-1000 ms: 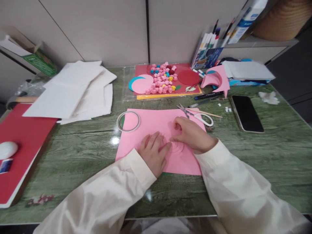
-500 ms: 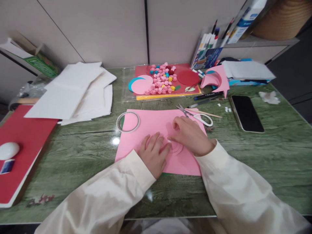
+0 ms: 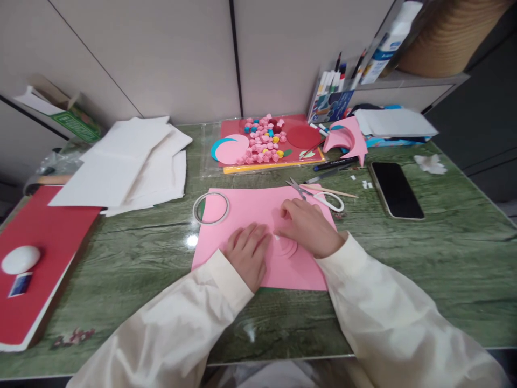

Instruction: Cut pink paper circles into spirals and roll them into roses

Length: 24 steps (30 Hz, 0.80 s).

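Observation:
A sheet of pink paper (image 3: 226,237) lies on the table in front of me. My left hand (image 3: 249,256) rests flat on it, fingers stretched out, holding nothing. On the right half of the sheet are curved pink paper pieces (image 3: 287,249), partly covered by my hands. My right hand (image 3: 309,226) is closed above them, its fingers curled. A tiny white piece (image 3: 277,237) shows at its fingertips, between the two hands; whether it is gripped is hard to see. White-handled scissors (image 3: 329,201) lie just beyond my right hand. A roll of tape (image 3: 211,221) sits on the sheet's far left corner.
Behind the sheet, a plastic-wrapped stack of coloured paper (image 3: 302,137) bears small pink paper balls (image 3: 262,143). White sheets (image 3: 117,161) are at the back left, a red board (image 3: 52,242) at the left. A phone (image 3: 397,189) and a wooden stick (image 3: 339,191) lie to the right.
The camera view has shifted slightly. My left hand's fingers have drawn closer together, and my right hand stays curled over the same spot.

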Each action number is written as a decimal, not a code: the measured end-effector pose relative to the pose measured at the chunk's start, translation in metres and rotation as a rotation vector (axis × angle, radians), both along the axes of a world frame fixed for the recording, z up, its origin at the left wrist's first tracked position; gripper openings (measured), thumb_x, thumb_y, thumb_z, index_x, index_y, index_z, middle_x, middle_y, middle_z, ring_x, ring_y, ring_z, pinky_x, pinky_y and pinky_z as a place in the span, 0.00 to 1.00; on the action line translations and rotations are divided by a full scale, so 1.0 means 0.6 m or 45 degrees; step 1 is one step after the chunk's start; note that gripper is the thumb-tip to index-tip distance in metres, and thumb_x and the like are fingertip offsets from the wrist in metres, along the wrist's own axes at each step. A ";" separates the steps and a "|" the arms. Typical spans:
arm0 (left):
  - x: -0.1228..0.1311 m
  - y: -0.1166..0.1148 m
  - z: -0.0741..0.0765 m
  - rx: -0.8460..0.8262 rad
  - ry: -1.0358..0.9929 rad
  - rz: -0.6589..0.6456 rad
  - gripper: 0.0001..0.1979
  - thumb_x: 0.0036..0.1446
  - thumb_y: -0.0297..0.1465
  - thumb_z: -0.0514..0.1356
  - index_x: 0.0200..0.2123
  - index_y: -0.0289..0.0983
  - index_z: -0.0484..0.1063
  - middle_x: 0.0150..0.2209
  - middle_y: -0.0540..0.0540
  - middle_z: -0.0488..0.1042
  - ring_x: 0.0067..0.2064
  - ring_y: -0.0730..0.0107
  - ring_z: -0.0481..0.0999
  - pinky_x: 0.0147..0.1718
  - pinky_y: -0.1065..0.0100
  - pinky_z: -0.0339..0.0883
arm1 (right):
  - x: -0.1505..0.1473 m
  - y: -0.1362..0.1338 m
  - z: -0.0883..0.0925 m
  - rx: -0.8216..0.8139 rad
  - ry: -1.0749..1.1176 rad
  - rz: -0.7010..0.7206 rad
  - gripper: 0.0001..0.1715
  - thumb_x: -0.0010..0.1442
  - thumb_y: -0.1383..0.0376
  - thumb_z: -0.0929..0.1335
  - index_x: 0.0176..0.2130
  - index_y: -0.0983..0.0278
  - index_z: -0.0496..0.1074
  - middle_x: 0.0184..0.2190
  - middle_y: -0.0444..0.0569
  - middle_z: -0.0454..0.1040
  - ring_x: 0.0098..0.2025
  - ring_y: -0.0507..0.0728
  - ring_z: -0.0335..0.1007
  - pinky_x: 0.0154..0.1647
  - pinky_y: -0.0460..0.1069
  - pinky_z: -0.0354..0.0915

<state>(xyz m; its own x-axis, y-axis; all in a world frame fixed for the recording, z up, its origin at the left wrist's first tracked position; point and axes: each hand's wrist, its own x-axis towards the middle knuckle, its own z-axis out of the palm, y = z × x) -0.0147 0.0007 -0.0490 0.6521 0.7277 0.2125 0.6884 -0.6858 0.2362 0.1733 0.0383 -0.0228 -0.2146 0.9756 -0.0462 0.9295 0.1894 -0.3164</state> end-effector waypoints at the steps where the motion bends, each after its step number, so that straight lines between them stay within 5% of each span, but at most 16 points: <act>1: 0.001 0.000 -0.001 0.012 0.015 0.006 0.23 0.49 0.27 0.51 0.51 0.33 0.62 0.55 0.38 0.61 0.57 0.53 0.55 0.52 0.50 0.49 | -0.001 -0.001 0.001 0.011 -0.006 0.006 0.17 0.45 0.59 0.70 0.34 0.62 0.63 0.33 0.47 0.67 0.38 0.59 0.64 0.36 0.51 0.53; 16: 0.010 -0.002 -0.002 -0.025 0.022 0.076 0.20 0.52 0.30 0.50 0.49 0.34 0.62 0.55 0.40 0.61 0.57 0.55 0.55 0.53 0.53 0.48 | 0.002 -0.001 -0.006 -0.035 -0.149 -0.029 0.26 0.44 0.48 0.68 0.36 0.62 0.61 0.34 0.49 0.68 0.40 0.62 0.64 0.34 0.51 0.52; 24: 0.028 0.089 0.024 -0.148 -0.067 0.327 0.12 0.50 0.31 0.54 0.40 0.37 0.67 0.39 0.43 0.66 0.44 0.60 0.63 0.43 0.58 0.58 | 0.007 0.005 -0.003 -0.110 -0.082 -0.024 0.31 0.37 0.48 0.71 0.35 0.62 0.61 0.35 0.49 0.67 0.40 0.60 0.64 0.33 0.49 0.52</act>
<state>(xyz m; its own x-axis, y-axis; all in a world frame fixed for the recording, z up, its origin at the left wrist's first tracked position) 0.0023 0.0541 -0.0344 0.4335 0.8892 0.1464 0.8207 -0.4567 0.3433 0.1775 0.0411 -0.0246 -0.1898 0.9713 -0.1437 0.9517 0.1460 -0.2702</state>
